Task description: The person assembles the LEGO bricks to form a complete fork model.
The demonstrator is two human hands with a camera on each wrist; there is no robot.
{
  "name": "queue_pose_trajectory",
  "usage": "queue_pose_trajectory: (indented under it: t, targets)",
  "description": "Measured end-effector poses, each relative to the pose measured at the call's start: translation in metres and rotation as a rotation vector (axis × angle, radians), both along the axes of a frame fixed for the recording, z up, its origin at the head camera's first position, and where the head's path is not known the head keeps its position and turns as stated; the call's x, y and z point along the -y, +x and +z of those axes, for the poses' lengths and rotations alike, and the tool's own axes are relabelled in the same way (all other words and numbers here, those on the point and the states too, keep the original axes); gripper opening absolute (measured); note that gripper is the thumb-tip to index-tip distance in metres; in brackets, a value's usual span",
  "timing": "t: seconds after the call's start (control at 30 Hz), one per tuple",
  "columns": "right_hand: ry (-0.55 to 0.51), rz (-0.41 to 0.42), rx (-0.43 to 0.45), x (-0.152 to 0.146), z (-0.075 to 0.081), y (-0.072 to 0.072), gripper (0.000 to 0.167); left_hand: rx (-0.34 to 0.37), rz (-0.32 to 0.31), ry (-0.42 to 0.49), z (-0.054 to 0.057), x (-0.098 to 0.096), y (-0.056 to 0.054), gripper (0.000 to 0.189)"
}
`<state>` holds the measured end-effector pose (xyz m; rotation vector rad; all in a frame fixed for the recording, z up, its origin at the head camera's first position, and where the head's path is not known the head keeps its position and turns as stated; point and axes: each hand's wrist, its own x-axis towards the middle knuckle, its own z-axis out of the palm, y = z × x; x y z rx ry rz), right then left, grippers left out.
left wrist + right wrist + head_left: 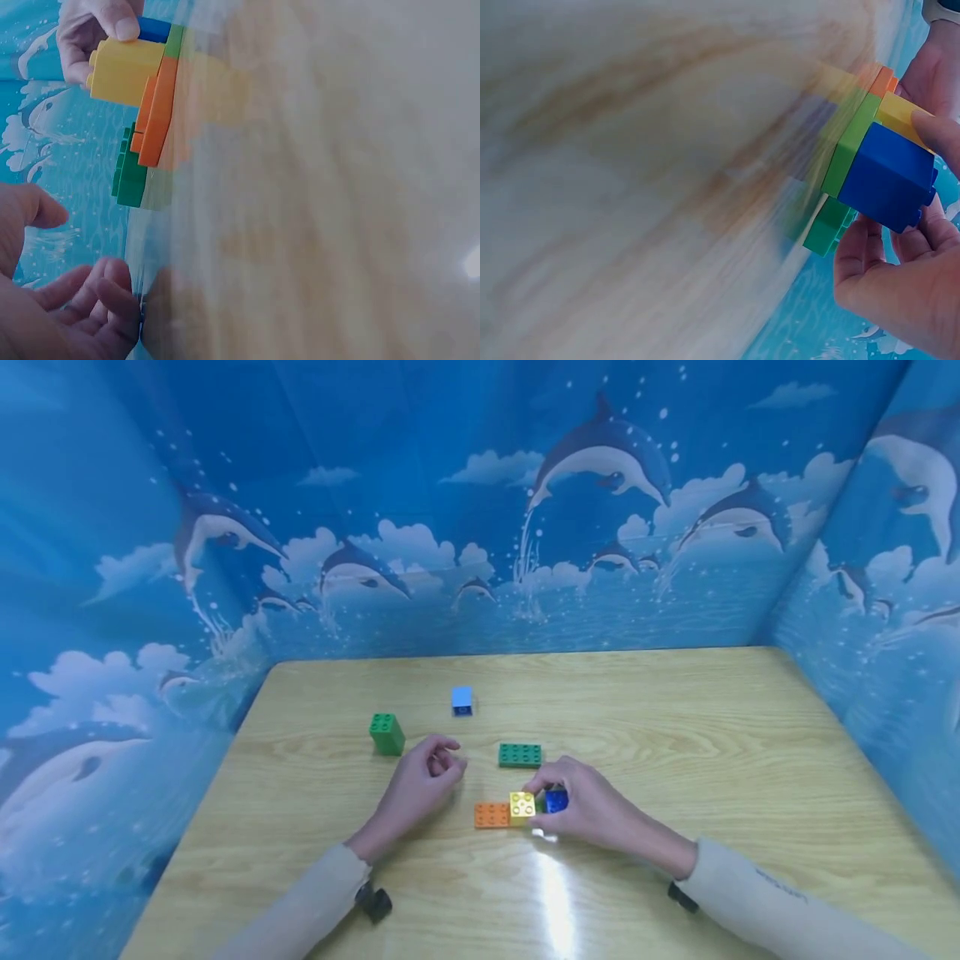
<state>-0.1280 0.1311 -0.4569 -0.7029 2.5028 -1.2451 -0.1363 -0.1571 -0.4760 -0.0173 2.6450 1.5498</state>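
My right hand [588, 802] pinches a yellow toy building brick [522, 808] between thumb and fingers. That brick sits across an orange brick [491, 815] and a light green brick [851, 146], which lie end to end on the table. On the light green one stands a blue brick [889, 176], under the right palm in the head view. Just behind them lies a flat dark green brick [520, 755]. To the left, my left hand [423, 781] hovers by the table with fingers loosely curled, holding nothing.
A tall green brick [387, 734] stands beyond the left hand. Farther back is a blue brick [462, 701] with a lighter blue face. The wooden table [675, 710] meets a dolphin-printed curtain [450, 510] at its back and sides.
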Motion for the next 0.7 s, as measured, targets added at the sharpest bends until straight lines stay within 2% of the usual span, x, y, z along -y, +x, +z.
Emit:
queue_pose_trajectory:
  t: [0.13, 0.4, 0.5, 0.7]
  targets:
    - [-0.004, -0.006, 0.002, 0.0, 0.0, 0.001, 0.035, -0.001, 0.05, 0.02, 0.0, -0.002, -0.007, 0.042]
    - [-0.017, 0.005, 0.026, 0.001, -0.002, 0.003, 0.036, -0.006, 0.131, 0.134, 0.0, -0.006, -0.02, 0.045]
    - [-0.01, 0.004, 0.018, 0.001, -0.003, 0.002, 0.036, -0.007, 0.15, 0.134, 0.002, -0.009, -0.028, 0.047]
    - [-0.013, 0.007, 0.012, 0.0, -0.002, 0.0, 0.036, 0.036, 0.174, 0.149, 0.004, -0.015, -0.047, 0.054]
